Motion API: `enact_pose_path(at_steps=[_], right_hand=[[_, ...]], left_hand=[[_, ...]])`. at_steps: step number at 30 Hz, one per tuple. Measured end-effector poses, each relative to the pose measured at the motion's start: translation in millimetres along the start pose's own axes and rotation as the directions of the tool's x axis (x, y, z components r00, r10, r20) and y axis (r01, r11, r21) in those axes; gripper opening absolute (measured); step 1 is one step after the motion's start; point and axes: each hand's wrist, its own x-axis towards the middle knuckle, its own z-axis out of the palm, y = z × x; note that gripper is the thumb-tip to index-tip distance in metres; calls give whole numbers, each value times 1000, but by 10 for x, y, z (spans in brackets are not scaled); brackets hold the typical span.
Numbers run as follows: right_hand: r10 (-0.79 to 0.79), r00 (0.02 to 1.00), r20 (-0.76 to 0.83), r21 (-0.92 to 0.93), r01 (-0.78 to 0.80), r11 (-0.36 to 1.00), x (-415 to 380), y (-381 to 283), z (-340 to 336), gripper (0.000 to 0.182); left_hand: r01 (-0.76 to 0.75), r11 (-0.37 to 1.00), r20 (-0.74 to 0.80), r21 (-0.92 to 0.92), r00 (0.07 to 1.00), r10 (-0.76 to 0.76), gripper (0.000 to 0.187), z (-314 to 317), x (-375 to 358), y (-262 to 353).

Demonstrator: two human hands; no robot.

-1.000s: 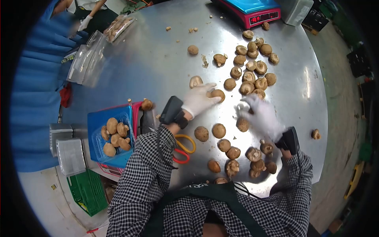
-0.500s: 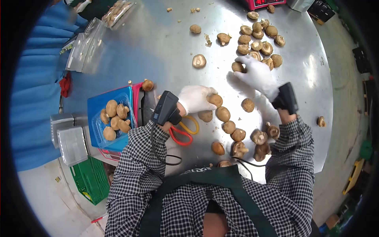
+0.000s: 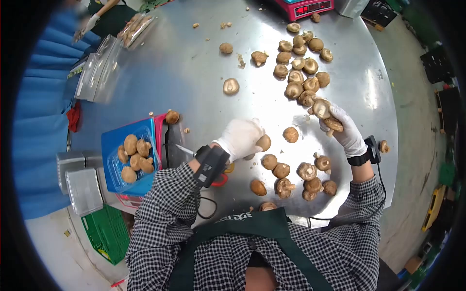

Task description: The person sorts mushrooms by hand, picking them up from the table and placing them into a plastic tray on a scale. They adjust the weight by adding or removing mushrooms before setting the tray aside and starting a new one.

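My left hand (image 3: 241,139), in a white glove, curls over the steel table with its fingers closed about a brown shiitake mushroom (image 3: 263,142); its palm is hidden. Another mushroom partly shows beneath it. My right hand (image 3: 348,132), gloved too, grips two shiitake mushrooms: a paler one (image 3: 321,108) with its underside showing, and a browner one (image 3: 334,124) tilted by the thumb side. Below my hands lie several loose mushrooms, among them a brown cap (image 3: 269,161) and a pale-gilled one (image 3: 307,171). Scissors with red and yellow handles (image 3: 221,180) sit partly under my left wrist.
On a blue-topped scale (image 3: 110,160) at left stands a clear plastic tray (image 3: 112,170) holding several mushrooms. A mushroom cluster (image 3: 310,65) spreads across the table's far right. Behind it is a red scale (image 3: 303,8). Packed trays (image 3: 137,30) and another person's gloved hand (image 3: 87,26) appear far left.
My right hand has moved from the far cluster toward me and right, now lifting two mushrooms. My left hand has shifted over neighbouring mushrooms. The whole view has shifted slightly.
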Motion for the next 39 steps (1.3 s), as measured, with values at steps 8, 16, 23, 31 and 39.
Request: enact_pose_path(at_steps=[8,16,23,31,39], right_hand=[[-477,857,-197,-962,-74,265,300,62,-388,44],[-234,969,-77,-995,-61,76,181,178,-154,44],[-47,996,72,-982,79,171,-58,108,-63,44],[-49,998,31,-952,45,302,-113,47,3,45],[-47,966,-255,-930,-231,286,-68,14,-25,49]], left_hand=[[135,963,-201,-233,962,-184,32,-160,613,-192],[137,873,-185,-468,951,-248,49,105,1276,-157],[71,875,-77,-479,990,-122,36,-28,699,-250],[136,832,-96,-538,971,-221,37,49,622,-219],[72,864,-210,-499,957,-201,34,92,807,-162]])
